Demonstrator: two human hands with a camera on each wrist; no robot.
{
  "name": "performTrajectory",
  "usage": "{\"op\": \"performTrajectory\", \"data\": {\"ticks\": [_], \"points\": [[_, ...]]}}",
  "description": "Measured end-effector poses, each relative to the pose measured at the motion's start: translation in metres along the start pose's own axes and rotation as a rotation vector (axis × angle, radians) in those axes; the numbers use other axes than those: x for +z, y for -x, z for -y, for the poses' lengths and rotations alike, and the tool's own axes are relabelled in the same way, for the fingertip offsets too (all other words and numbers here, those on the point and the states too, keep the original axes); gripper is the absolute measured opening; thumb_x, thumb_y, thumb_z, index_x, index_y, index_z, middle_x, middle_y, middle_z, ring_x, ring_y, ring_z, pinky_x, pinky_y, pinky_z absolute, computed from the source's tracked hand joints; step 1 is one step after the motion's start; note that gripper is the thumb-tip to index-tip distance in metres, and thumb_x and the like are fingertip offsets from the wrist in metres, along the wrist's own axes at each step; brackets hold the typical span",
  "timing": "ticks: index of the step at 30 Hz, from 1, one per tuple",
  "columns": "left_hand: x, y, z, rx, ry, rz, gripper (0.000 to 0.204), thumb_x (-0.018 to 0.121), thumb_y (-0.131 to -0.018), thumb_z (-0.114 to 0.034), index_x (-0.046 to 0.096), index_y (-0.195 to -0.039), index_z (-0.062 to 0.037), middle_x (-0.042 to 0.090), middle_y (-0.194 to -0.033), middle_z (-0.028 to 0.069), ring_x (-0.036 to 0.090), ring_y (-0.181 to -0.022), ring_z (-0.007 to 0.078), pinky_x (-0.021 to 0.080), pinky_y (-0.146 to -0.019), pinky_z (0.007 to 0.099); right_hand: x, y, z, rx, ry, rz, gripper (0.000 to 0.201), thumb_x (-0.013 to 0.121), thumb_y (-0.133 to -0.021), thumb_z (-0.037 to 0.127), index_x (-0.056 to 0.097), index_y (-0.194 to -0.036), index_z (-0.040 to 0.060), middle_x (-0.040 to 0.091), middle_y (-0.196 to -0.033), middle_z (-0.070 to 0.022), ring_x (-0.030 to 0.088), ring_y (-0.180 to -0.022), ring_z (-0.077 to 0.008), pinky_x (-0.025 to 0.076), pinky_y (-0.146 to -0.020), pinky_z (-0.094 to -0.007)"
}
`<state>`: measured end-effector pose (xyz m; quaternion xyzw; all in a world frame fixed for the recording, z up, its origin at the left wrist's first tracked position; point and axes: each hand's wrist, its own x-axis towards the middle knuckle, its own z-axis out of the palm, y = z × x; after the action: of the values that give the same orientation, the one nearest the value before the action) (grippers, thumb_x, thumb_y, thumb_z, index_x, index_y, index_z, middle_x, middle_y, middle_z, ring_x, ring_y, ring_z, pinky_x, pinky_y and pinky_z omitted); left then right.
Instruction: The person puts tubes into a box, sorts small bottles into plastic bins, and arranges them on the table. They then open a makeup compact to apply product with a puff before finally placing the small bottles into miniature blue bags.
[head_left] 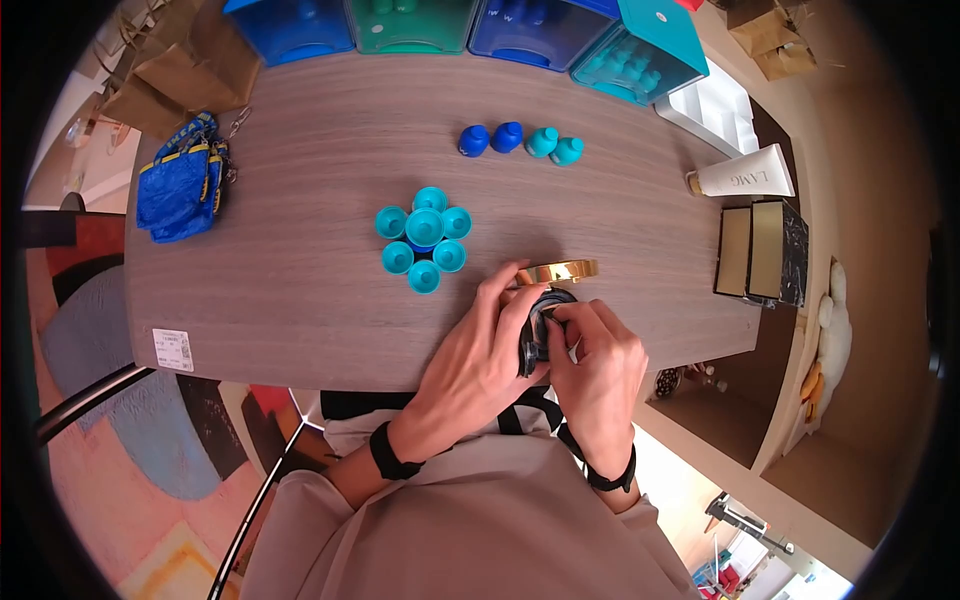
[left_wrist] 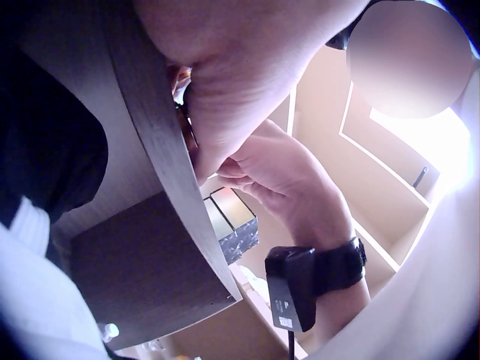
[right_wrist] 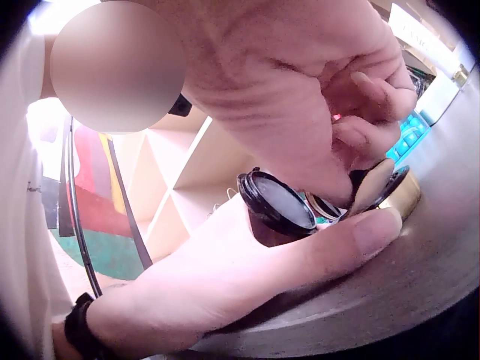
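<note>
Near the table's front edge, my left hand point(head_left: 478, 352) grips an opened black round compact point(head_left: 530, 355). Its black rim and pale inner disc point(right_wrist: 281, 201) show in the right wrist view above the left thumb. My right hand point(head_left: 600, 372) bends over the compact, thumb and fingers pinching a beige round puff point(right_wrist: 373, 185) with a black band. Just past the left fingertips is a shiny gold round case part point(head_left: 560, 271). In the left wrist view the left hand point(left_wrist: 240, 82) hides most of the compact.
Turquoise cups point(head_left: 425, 226) form a flower-like ring on the table point(head_left: 300, 290). Several small blue and turquoise bottles point(head_left: 542, 142) stand behind. Coloured bins point(head_left: 410, 30) line the back. A blue bag point(head_left: 180, 185) lies left; a white tube point(head_left: 745, 174) and black-gold box point(head_left: 765, 252) sit right.
</note>
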<state>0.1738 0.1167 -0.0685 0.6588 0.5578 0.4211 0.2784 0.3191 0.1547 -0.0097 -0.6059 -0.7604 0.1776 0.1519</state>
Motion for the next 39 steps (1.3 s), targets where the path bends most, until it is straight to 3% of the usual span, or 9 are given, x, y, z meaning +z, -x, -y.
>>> {"op": "performTrajectory", "data": {"ticks": [12,16,24,39], "points": [[-0.003,-0.001,-0.003,-0.026,0.002,0.032,0.091,0.094,-0.078,-0.006,0.044,-0.153,0.0021,0.042,-0.157,0.0259,0.066,-0.122,0.0391,0.060,-0.100,0.0464,-0.008,0.004,0.006,0.013,0.047,0.083,0.007,0.077,-0.092,0.010,0.071,-0.095,0.0061,0.070,-0.090,-0.0107,0.071,-0.074,-0.0398,0.055,-0.065,-0.0497],[-0.001,0.000,-0.002,-0.011,-0.004,0.023,0.093,0.095,-0.077,-0.007,0.043,-0.154,0.0021,0.042,-0.157,0.0259,0.066,-0.122,0.0392,0.060,-0.100,0.0464,-0.009,0.003,0.005,0.000,0.056,0.087,0.007,0.077,-0.092,0.009,0.070,-0.093,0.0060,0.070,-0.088,-0.0109,0.071,-0.073,-0.0398,0.055,-0.064,-0.0490],[-0.002,0.000,-0.002,-0.006,0.000,0.020,0.093,0.094,-0.077,-0.008,0.042,-0.154,0.0010,0.041,-0.156,0.0250,0.066,-0.123,0.0385,0.060,-0.100,0.0462,-0.001,0.001,-0.001,-0.022,-0.036,-0.048,0.008,0.080,-0.091,0.008,0.074,-0.096,0.0065,0.069,-0.084,-0.0060,0.069,-0.065,-0.0306,0.053,-0.059,-0.0430],[-0.002,-0.001,-0.003,-0.016,-0.020,0.023,0.092,0.095,-0.077,-0.007,0.043,-0.153,0.0010,0.043,-0.155,0.0256,0.068,-0.122,0.0389,0.061,-0.099,0.0457,-0.011,0.002,0.001,-0.015,0.011,0.039,0.008,0.081,-0.087,0.005,0.074,-0.091,0.0053,0.070,-0.084,-0.0081,0.070,-0.068,-0.0345,0.054,-0.061,-0.0440]]}}
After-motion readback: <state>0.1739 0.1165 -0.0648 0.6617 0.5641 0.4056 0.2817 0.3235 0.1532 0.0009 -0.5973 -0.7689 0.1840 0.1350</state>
